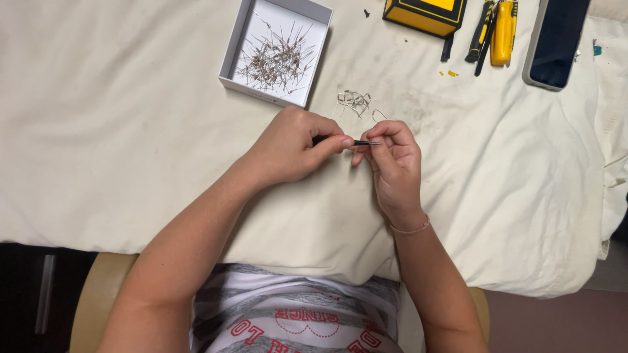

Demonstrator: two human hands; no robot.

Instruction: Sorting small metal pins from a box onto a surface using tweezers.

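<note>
Left hand (291,147) holds tweezers (356,142) lying level; tip pointing at right hand (391,163).

Cream cloth-covered table (131,131), white tray (232,55) of wire parts, loose wire pile (354,101), yellow box (425,13), phone (556,39)

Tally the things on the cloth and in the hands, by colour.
Yellow: 2, box and cutter
White: 1, tray
Black: 3, phone, pen tool, tweezers held in left hand against right hand
Total: 6
</note>
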